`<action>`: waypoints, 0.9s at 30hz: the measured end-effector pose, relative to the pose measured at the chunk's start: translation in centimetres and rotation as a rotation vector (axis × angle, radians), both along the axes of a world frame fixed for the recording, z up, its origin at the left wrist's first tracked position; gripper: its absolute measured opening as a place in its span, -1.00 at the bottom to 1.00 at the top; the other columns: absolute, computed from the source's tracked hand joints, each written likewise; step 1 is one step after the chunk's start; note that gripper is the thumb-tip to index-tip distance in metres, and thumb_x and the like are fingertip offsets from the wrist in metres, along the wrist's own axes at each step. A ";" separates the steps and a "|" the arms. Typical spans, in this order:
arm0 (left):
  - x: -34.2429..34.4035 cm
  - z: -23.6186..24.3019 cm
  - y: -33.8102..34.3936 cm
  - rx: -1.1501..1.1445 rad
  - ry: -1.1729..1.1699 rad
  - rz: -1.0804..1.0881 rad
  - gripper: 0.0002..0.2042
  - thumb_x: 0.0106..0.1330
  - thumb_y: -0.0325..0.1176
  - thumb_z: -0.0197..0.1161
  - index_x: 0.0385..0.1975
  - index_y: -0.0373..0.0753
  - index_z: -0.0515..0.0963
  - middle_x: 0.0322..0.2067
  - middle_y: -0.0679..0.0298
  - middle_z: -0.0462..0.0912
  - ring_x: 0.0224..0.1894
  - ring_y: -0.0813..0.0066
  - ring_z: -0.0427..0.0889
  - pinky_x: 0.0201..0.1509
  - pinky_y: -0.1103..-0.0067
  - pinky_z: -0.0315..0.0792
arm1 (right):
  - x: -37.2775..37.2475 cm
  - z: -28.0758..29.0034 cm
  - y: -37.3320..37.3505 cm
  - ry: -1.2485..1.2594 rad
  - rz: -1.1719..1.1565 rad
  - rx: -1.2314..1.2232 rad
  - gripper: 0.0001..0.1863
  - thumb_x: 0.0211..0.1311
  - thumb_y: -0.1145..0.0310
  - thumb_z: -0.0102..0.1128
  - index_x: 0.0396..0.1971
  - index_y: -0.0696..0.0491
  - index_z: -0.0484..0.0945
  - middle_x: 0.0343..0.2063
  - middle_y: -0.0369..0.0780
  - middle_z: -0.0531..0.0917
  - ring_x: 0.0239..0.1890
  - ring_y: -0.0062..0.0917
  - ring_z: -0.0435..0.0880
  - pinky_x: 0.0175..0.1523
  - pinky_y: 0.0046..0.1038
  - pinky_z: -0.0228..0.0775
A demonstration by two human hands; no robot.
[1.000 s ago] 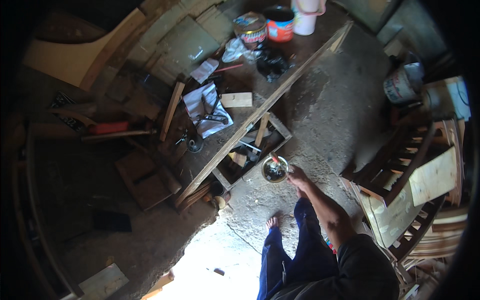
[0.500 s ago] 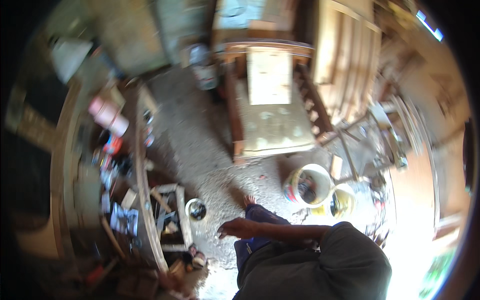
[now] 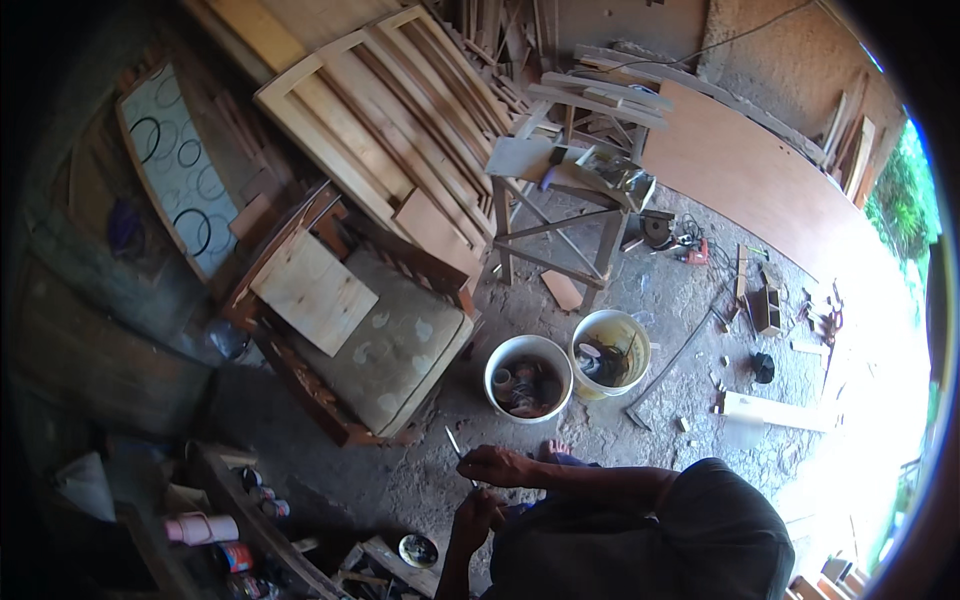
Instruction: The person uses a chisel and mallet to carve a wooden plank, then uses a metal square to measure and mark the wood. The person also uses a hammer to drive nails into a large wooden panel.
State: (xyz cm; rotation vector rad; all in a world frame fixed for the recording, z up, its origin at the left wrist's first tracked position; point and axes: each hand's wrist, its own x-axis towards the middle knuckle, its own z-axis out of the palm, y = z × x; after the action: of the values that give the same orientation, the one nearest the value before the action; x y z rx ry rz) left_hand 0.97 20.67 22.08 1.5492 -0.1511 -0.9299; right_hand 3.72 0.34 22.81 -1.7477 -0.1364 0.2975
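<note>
Both my hands are together in front of my body, around a thin, light-coloured pointed stick-like tool [image 3: 453, 439] whose exact kind I cannot make out. My right hand [image 3: 497, 466] is closed round its middle, and the pale tip sticks out up and to the left. Just below, my left hand [image 3: 475, 517] is closed at its lower end, the fingers partly hidden. Beyond my hands stand a white bucket [image 3: 487, 380] with dark items inside and a yellowish bucket [image 3: 644, 366] holding several things. My bare foot [image 3: 558, 449] shows beside the right forearm.
A wooden armchair [image 3: 428, 375] with a patterned cushion carries a plywood board [image 3: 312, 290]. Slatted wooden panels [image 3: 340, 95] lean behind it. A wooden trestle [image 3: 552, 203] holds a tray. Power tools and offcuts lie on the floor to the right. A small tub [image 3: 418, 550] sits at lower left.
My view has swung to the right, bringing the trestle and floor tools in. My left hand has come into view and meets my right hand at the stick-like tool.
</note>
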 end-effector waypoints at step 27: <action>28.4 0.3 -64.6 -0.228 0.202 0.205 0.15 0.07 0.33 0.45 0.55 -0.05 -0.08 0.52 0.04 -0.06 0.49 -0.21 0.10 0.40 0.10 0.22 | -47.5 -19.8 -20.0 0.764 -1.892 0.652 -0.83 0.24 0.33 0.14 -0.29 0.12 0.47 -0.59 -0.21 0.49 -0.65 -0.43 0.48 -0.58 -0.30 0.30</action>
State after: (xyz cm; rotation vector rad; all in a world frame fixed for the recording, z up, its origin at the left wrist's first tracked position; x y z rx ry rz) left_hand 29.39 -43.89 22.35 1.2278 0.0445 -0.8677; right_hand -43.80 -19.67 3.03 -0.4658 1.6646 -0.4664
